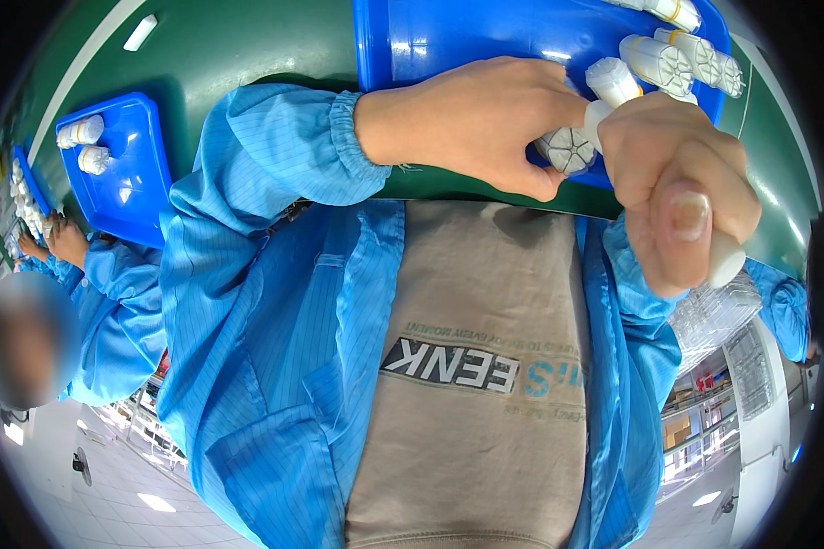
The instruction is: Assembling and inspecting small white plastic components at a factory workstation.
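Note:
My left hand (485, 119) reaches in from the left over the near rim of a large blue tray (485, 41). Its thumb and fingers curl around a white bundle (568, 151) whose round end is split into wedge-like segments. My right hand (682, 178) is a fist around a white rod-like piece (727, 262), with the thumb toward me. One pale end sticks out below the fist; another pale part shows beside the bundle, where the two hands nearly meet. Most of the rod is hidden by the fingers.
Several similar white bundles (655, 62), some with yellow bands, lie at the tray's right. On the green table (256, 41), a smaller blue tray (124, 174) at left holds two white rolls (82, 131). A co-worker's hands (64, 242) work beyond it; a blue sleeve (783, 306) shows far right.

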The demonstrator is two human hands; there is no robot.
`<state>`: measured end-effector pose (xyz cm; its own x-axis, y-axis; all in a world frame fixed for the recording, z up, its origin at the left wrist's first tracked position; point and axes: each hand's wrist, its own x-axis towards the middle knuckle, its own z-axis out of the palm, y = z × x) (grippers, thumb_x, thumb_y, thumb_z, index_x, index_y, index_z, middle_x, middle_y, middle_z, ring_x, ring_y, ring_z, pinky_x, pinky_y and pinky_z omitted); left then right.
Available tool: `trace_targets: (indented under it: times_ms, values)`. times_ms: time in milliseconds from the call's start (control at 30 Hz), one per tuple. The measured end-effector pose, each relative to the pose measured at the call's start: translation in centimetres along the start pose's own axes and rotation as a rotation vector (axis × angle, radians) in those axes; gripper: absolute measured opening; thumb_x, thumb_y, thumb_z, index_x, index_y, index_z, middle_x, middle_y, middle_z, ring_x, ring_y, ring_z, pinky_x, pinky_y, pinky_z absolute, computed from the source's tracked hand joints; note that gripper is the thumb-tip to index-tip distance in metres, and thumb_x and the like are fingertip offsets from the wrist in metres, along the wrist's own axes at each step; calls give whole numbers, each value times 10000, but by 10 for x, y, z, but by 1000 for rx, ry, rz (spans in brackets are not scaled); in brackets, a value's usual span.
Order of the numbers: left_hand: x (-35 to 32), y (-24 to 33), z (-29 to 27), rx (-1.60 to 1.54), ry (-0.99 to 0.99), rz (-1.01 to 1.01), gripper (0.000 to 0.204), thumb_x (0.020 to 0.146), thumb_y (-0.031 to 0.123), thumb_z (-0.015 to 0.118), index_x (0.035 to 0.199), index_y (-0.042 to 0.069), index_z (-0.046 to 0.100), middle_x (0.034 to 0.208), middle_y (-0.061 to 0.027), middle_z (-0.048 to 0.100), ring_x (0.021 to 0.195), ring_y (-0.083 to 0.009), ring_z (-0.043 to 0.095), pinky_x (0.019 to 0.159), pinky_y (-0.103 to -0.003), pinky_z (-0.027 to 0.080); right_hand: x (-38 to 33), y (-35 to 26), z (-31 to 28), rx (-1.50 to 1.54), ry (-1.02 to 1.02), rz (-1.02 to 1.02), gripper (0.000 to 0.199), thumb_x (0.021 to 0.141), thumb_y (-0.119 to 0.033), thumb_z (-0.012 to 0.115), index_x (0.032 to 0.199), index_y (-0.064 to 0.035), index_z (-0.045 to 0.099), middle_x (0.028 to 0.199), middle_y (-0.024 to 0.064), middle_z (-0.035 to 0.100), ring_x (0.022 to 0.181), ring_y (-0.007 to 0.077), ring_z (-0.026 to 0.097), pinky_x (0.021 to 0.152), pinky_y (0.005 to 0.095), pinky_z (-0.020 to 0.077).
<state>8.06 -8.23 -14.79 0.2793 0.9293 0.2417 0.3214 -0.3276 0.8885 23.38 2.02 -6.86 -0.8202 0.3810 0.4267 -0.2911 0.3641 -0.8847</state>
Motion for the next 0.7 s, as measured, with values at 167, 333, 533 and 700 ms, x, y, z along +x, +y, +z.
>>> trace_targets:
  times_ms: [167, 333, 533, 700]
  values:
    - [0, 1, -3, 37, -56, -42, 449, 756, 324, 796, 1086, 35, 701, 925, -155, 645, 917, -352, 619, 795, -455, 523, 4, 1, 2, -71, -10, -75, 331, 1041, -223, 484, 790, -11, 438, 556, 77, 463, 411, 174, 397, 405, 348, 310]
    - [-1, 0, 1, 41, 22, -38, 438, 754, 304, 802, 1087, 46, 682, 913, -149, 616, 870, -354, 598, 764, -452, 508, 6, -2, -2, -75, -54, -109, 321, 1037, -218, 489, 791, -23, 424, 552, 74, 457, 411, 178, 408, 406, 355, 328]
    - [1, 4, -3, 49, -26, -73, 430, 737, 276, 795, 1084, 46, 686, 871, -150, 600, 859, -344, 601, 747, -443, 506, 2, -3, -2, -31, -63, -128, 325, 1032, -218, 502, 781, -31, 416, 551, 71, 459, 415, 184, 419, 419, 364, 353]
    - [-2, -2, 0, 62, -22, -20, 435, 747, 317, 810, 1058, 40, 683, 860, -139, 597, 839, -340, 590, 727, -445, 498, 3, -5, 10, 10, 23, -80, 298, 1009, -210, 537, 802, -9, 462, 561, 66, 474, 431, 194, 428, 443, 369, 367]
